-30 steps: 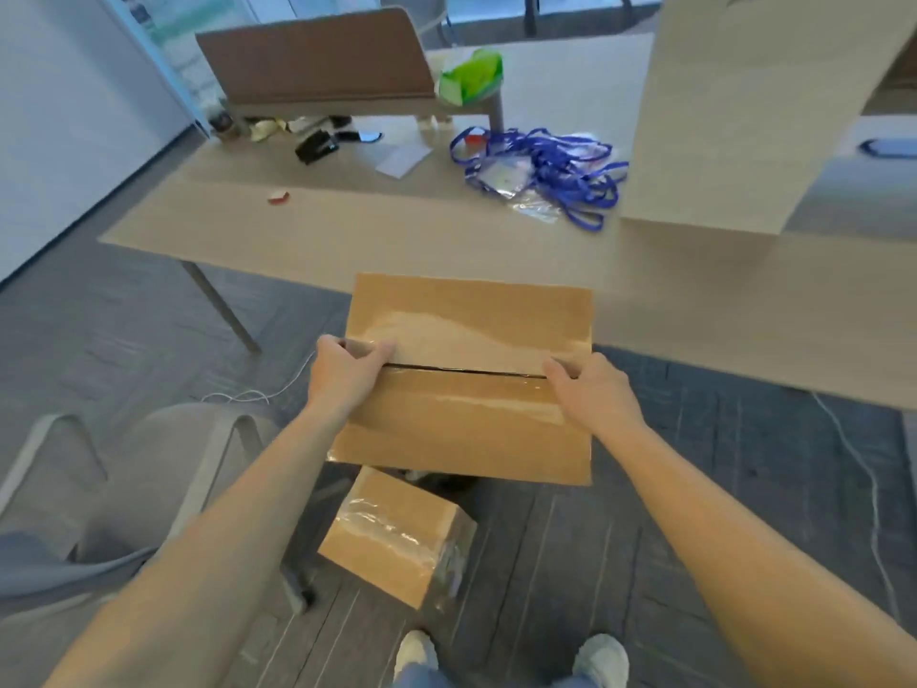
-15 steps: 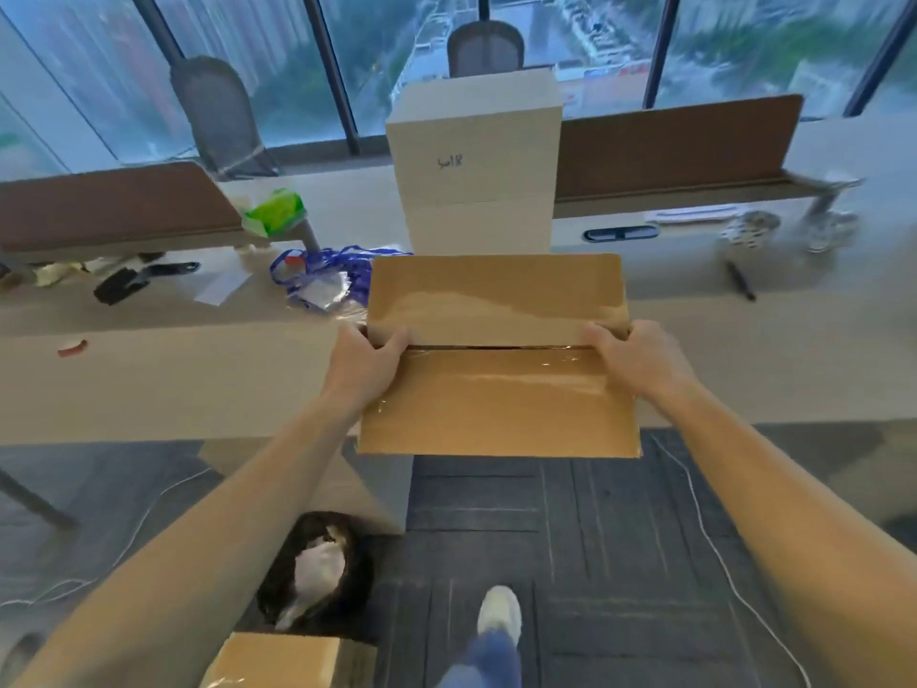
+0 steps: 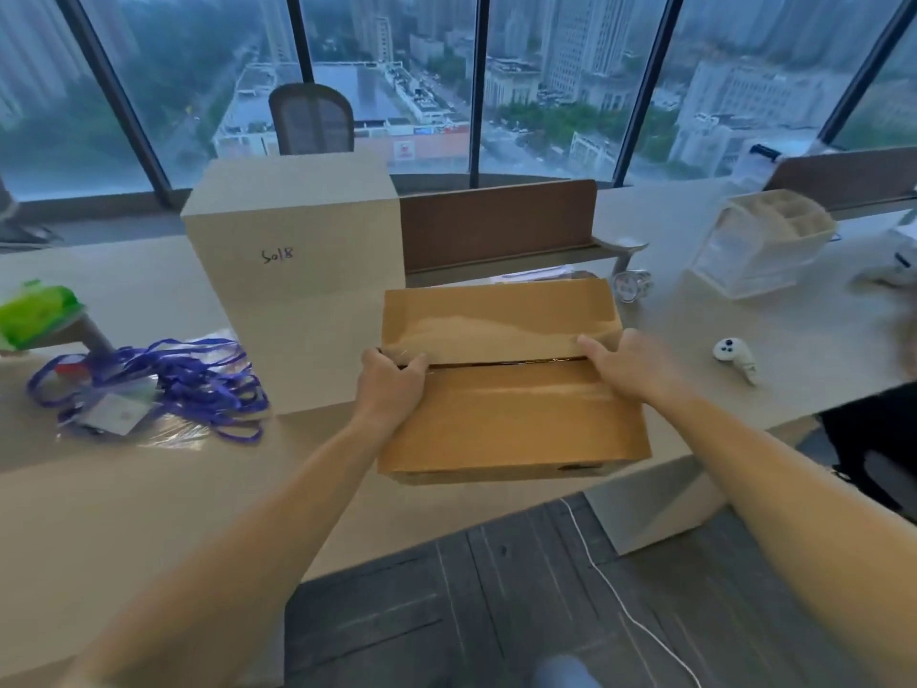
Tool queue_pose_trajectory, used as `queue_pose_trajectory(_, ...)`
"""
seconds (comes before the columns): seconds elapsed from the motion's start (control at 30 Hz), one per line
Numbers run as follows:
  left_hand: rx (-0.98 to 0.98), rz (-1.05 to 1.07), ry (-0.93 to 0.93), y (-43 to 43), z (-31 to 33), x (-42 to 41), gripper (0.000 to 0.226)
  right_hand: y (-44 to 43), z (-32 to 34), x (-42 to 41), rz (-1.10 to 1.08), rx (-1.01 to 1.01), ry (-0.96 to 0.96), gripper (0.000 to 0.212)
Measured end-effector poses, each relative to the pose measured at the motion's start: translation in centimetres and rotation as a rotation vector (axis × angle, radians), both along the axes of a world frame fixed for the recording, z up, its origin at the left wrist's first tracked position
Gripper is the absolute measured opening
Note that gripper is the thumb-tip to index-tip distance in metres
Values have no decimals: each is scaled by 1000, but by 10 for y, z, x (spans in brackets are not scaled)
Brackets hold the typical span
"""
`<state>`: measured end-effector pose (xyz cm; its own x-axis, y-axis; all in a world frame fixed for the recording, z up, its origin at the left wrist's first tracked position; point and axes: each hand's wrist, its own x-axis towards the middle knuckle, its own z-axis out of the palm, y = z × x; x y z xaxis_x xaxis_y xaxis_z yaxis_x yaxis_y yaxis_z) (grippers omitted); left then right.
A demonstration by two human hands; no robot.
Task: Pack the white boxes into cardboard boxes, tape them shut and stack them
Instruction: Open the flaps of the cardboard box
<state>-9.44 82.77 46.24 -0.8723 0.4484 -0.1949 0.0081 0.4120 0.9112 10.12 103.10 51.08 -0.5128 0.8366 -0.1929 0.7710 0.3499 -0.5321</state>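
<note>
The taped cardboard box (image 3: 511, 389) now overhangs the table's (image 3: 149, 489) near edge, long axis left-right; left hand (image 3: 392, 384) and right hand (image 3: 630, 365) fingers clamp its ends.

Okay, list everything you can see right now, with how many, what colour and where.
cardboard box: 1, brown, taped flaps, held over the desk's near edge
tall carton: 1, pale beige, marked 5018, standing on the desk left of the held box
lanyards: a tangled bunch, blue, desk left
green packet: 1, green, far left
desk divider: 1, brown, behind the held box
organiser: 1, clear, desk right
controller: 1, white, desk right
office chair: 1, grey, by the window
desk: 1, beige
cable: 1, white, on the floor
left hand: gripping the box's left side
right hand: gripping its right side
</note>
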Motion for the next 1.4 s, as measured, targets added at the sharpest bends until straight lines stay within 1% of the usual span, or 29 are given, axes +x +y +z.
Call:
queue_pose_trajectory(0.1, -13, 2, 34, 30, -7, -4, 65, 37, -14, -8, 0, -22, -29, 61)
queue_pose_trajectory(0.23, -85, 22, 52, 72, -23, -14, 64, 90, -37, -25, 37, -45, -47, 65)
queue_pose_trajectory(0.37, -159, 82, 38, 121, -42, -21, 69, 151, -63, -44, 120, -70, -67, 66)
queue_pose_trajectory(0.5, -263, 166, 9, 166, -60, -14, 73, 206, -84, -61, 221, -102, -106, 60)
queue_pose_trajectory(0.6, -317, 237, -48, 192, -69, -11, 68, 231, -91, -75, 334, -139, -146, 40)
queue_pose_trajectory(0.7, -323, 306, -111, 208, -77, -14, 62, 248, -96, -93, 401, -155, -196, 41)
queue_pose_trajectory(0.8, -301, 321, -148, 219, -83, -21, 66, 262, -109, -109, 368, -202, -202, 45)
queue_pose_trajectory(0.87, -297, 305, -149, 224, -92, -27, 64, 267, -115, -116, 385, -204, -243, 47)
queue_pose_trajectory(0.97, -339, 295, -164, 226, -103, -39, 66, 270, -126, -128, 384, -187, -260, 46)
queue_pose_trajectory(1.07, -349, 271, -153, 226, -111, -56, 67, 272, -136, -143, 282, -181, -253, 70)
queue_pose_trajectory(1.1, -349, 258, -154, 227, -112, -61, 66, 272, -135, -146, 256, -160, -260, 71)
queue_pose_trajectory(1.2, -375, 223, -109, 226, -111, -72, 60, 272, -125, -150, 218, -24, -328, 56)
queue_pose_trajectory(1.27, -390, 239, -47, 223, -102, -78, 54, 275, -117, -153, 194, 66, -354, 52)
queue_pose_trajectory(1.33, -346, 252, -20, 219, -89, -89, 43, 281, -108, -160, 183, 118, -304, 46)
queue_pose_trajectory(1.37, -298, 263, -23, 218, -85, -97, 40, 286, -103, -165, 173, 105, -264, 44)
queue_pose_trajectory(1.4, -223, 287, -44, 218, -81, -104, 44, 292, -100, -171, 155, 49, -208, 42)
